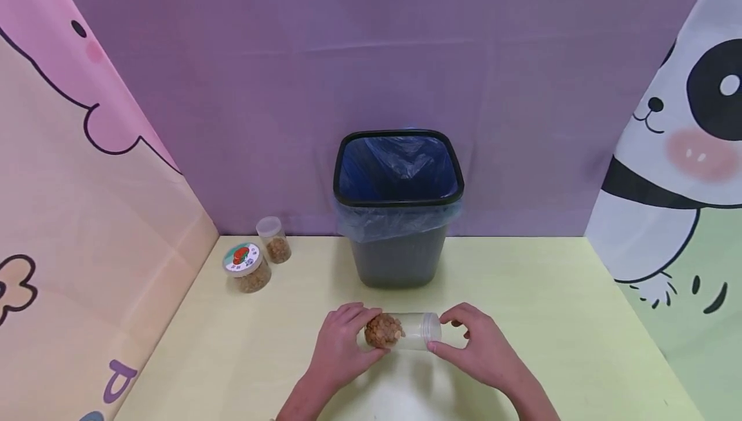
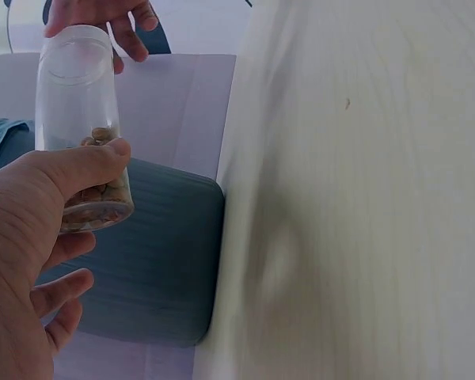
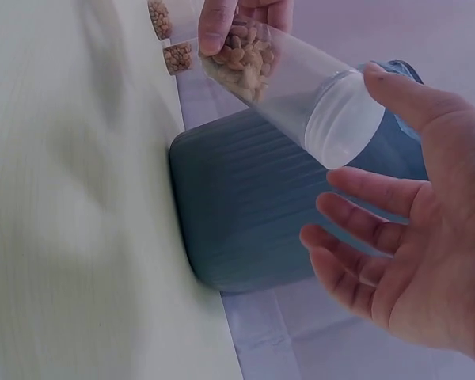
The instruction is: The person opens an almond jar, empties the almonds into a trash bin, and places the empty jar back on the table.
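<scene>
From my head view, I have a clear jar lying sideways in the air over the counter, in front of the bin, on my side of it. The fingers of my left hand hold the jar's base, where brown nut-like pieces are heaped. My right hand has thumb and forefinger at the pale ridged end, one on either side. Left of the bin stand a tub with a printed lid and a slimmer jar.

From my left wrist, my thumb lies across the base end of the jar, over the pieces, with the bin's side beyond. Two or three of my fingers reach past the jar, loosely bent.

From my right wrist, thumb and forefinger lightly pinch the ridged end across its width, while the other fingers curve away from it. That end looks capped to me, though the blur leaves me unsure. The bin is just behind.

I judge the step in hand to be working at the capped end; the next move calls for a firm left hold and a fuller grip from my right fingers
</scene>
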`<state>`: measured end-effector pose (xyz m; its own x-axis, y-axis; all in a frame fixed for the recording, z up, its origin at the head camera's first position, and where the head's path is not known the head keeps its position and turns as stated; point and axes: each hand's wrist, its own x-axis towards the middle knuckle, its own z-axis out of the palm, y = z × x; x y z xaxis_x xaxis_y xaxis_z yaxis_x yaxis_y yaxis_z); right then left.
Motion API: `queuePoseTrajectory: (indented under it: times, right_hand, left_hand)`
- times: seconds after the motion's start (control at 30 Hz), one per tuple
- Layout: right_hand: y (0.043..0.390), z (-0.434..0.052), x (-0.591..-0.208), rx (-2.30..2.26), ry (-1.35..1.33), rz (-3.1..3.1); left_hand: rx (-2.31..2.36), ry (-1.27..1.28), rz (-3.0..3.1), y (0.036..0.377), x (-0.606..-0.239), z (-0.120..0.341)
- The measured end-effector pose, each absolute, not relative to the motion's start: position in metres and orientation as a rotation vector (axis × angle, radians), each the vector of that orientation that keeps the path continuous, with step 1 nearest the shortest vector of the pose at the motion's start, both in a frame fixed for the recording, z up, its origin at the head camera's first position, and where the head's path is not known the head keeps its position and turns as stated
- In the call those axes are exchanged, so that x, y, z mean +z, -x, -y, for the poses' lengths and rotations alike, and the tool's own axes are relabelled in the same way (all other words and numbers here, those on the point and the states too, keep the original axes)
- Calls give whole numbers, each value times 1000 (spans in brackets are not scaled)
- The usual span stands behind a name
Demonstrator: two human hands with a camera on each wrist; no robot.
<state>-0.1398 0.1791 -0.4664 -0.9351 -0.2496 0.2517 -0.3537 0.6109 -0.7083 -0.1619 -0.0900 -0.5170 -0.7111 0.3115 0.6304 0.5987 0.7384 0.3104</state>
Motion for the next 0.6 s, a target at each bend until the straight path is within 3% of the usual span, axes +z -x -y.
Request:
queuePoseTrajectory:
  times: [0.6]
  right_hand:
    - [139, -181, -469, 1340, -748, 2522]
  left_hand:
    - [-696, 667, 2387, 161, -518, 90]
